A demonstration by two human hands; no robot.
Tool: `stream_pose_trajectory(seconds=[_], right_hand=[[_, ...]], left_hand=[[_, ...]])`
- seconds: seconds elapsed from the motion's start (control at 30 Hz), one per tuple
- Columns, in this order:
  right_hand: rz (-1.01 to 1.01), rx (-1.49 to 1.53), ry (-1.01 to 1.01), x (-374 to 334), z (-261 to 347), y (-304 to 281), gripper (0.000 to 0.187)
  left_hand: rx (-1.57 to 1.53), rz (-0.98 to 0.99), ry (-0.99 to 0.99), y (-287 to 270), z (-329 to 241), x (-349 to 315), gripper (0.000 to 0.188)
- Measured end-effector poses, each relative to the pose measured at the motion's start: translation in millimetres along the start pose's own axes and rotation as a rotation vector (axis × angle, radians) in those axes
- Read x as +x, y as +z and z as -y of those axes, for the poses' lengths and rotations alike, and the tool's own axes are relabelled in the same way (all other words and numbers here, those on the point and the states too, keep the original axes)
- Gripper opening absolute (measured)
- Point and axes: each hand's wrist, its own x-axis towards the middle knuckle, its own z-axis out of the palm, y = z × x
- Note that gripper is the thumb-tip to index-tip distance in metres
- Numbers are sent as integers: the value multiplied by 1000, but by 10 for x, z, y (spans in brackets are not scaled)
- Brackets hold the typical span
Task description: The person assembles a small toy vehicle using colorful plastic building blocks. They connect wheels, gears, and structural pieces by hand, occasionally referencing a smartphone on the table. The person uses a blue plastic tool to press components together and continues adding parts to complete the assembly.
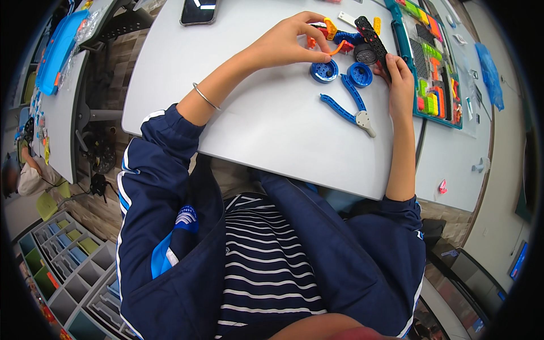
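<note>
My left hand (294,42) is closed, thumb and index finger pinching the end of a curved orange strip (339,47). That strip reaches toward a small build of plastic parts with a blue perforated piece (348,38) and a yellow-orange piece (330,28). On the build's right side, my right hand (400,79) grips the lower end of a long black perforated beam (371,41). A dark round wheel (365,54) sits against the beam. Just below lie two blue wheels (324,72), side by side. Blue-handled pliers (356,107) rest nearer to me, handles spread.
A teal case (409,54) of colourful building parts stands right of my right hand. A phone (198,11) lies at the table's far left. A white strip (347,19) and a yellow perforated piece (377,25) lie beyond the build. Another person sits far left.
</note>
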Motion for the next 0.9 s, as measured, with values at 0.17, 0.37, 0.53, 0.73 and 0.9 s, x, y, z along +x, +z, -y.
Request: stream_pose_trajectory(seconds=[0.17,0.37,0.53,0.73,0.9], right_hand=[[-4,-31,8,10,-10,-12,27],[-15,-42,-31,33,-86,-54,29],[-29,-56,-44,56,-119,-67,29],[-35,-101,-36,44,-118,-52,31],[-13,-72,-39,37,-94,-61,30]], left_hand=[[119,-11,42,-52,-51,7,31],[288,20,131,-401,-95,-97,30],[497,-516,114,-1247,289,-240,27],[562,-621,-479,-1714,1162,-520,87],[522,-576,-507,-1767,1335,-576,99]])
